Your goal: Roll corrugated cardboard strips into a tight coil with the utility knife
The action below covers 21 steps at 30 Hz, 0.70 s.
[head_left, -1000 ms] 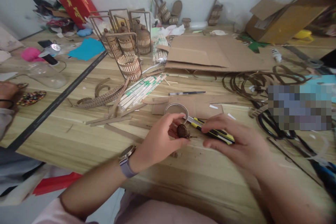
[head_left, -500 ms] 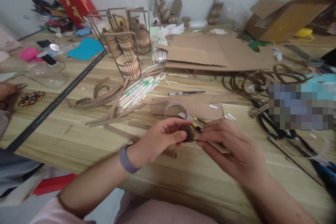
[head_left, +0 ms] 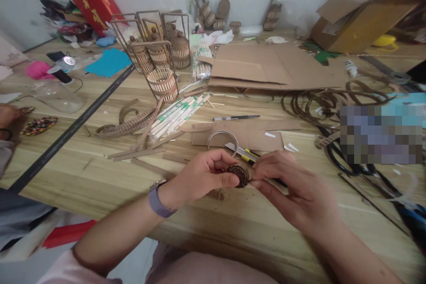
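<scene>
A small coil of brown corrugated cardboard strip (head_left: 240,175) is pinched between the thumb and fingers of my left hand (head_left: 206,175). At the coil's right edge, my right hand (head_left: 286,182) has its thumb and fingertips pressed together on the strip's end, which is mostly hidden by them. Just behind the hands lies a yellow and black utility knife (head_left: 248,156), its blade pointing left. The blade crosses a thin round ring (head_left: 222,132) that rests partly on a flat cardboard piece (head_left: 276,142).
Wrapped sticks (head_left: 179,115), curled corrugated strips (head_left: 131,126) and a pen (head_left: 236,118) lie ahead. Small lantern-like baskets (head_left: 163,82) stand behind them. Large cardboard sheets (head_left: 246,64), brown strip coils (head_left: 306,102) and black scissors (head_left: 336,155) lie to the right. Another person's hand (head_left: 8,115) is far left.
The coil has turned and sits slightly lower and to the right, showing more of its spiral face. My left fingers have shifted around it. My right hand stays at its edge.
</scene>
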{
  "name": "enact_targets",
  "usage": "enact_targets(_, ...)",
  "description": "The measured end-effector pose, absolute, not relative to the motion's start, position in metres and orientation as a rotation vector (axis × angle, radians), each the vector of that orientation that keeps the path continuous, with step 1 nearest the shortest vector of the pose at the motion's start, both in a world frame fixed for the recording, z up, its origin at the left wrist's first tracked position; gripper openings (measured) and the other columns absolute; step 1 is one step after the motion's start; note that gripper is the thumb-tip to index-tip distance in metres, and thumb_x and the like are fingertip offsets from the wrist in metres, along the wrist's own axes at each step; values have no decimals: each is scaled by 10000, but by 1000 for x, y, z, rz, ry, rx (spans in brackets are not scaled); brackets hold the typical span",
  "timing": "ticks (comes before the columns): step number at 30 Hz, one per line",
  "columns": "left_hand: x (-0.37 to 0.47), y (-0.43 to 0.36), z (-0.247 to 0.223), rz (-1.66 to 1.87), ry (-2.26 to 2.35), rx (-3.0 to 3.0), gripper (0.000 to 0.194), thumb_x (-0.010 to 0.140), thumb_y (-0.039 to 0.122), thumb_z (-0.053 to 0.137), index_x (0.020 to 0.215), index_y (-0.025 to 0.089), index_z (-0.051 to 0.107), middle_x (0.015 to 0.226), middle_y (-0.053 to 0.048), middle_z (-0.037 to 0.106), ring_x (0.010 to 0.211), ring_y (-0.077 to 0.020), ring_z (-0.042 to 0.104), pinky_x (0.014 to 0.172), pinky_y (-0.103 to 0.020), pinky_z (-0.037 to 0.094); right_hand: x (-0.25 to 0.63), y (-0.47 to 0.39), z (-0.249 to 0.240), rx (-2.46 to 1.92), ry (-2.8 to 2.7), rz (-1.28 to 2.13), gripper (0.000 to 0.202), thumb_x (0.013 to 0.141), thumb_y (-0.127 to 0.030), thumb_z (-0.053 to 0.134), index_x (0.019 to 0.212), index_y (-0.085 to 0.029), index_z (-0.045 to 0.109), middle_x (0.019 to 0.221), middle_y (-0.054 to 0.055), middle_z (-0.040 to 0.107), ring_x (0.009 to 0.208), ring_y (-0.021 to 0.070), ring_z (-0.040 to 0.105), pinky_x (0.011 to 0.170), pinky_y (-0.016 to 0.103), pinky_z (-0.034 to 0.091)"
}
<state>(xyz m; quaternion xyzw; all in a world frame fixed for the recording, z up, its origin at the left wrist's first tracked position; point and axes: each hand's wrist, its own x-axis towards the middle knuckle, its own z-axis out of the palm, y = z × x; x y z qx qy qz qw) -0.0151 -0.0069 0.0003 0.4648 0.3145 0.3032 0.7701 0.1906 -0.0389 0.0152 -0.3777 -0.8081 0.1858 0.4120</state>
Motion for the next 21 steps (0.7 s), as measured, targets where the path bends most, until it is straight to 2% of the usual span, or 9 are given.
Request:
enact_targets(9, -20, -9, -3, 668, 706, 1200, 294, 731, 324, 825, 881, 149, 644, 814, -13, 684, 722, -117, 605, 652, -229, 472, 189, -38, 10, -996, -1981, 585, 180, 858, -145, 650, 741, -240, 551, 705, -19, 646, 682, 152, 632, 647, 313, 484)
enact_targets(12, -21, -8, -4, 643, 715, 1259, 277, 753, 306, 809, 918, 150, 649, 804, -4, 673, 707, -109, 594, 648, -223, 472, 191, -37, 7, -1070, -1956, 641, 171, 860, -212, 673, 746, -244, 549, 715, -20, 646, 688, 155, 635, 640, 302, 499)
enact_targets(14, -21, -7, -5, 610, 671, 1250, 310, 766, 354, 799, 948, 150, 653, 806, -6, 662, 711, -111, 593, 650, -223, 477, 191, -36, 4, -1123, -1926, 644, 135, 844, -300, 704, 859, -254, 579, 822, 5, 673, 765, 179, 661, 654, 305, 528)
enact_targets(16, -20, -6, -5, 587, 631, 1238, 387, 788, 447, 766, 1019, 155, 662, 842, -19, 646, 738, -120, 588, 657, -228, 484, 191, -35, 2, -1134, -1953, 649, 259, 862, -350, 681, 1086, -264, 584, 1034, 55, 688, 941, 216, 677, 742, 331, 560)
enact_targets(18, -19, -5, -6, 564, 615, 1233, 474, 816, 541, 703, 1096, 160, 663, 866, -27, 615, 732, -120, 563, 649, -233, 484, 190, -35, -1, -1098, -2023, 683, 373, 912, -338, 613, 1270, -281, 523, 1209, 82, 659, 1099, 232, 647, 854, 358, 558)
enact_targets(21, -16, -6, -7, 504, 574, 1149, 534, 834, 613, 638, 1098, 149, 666, 833, -18, 554, 703, -111, 527, 659, -248, 486, 188, -36, -5, -1027, -2043, 738, 377, 954, -340, 555, 1325, -302, 499, 1168, 70, 685, 1080, 221, 661, 869, 352, 561)
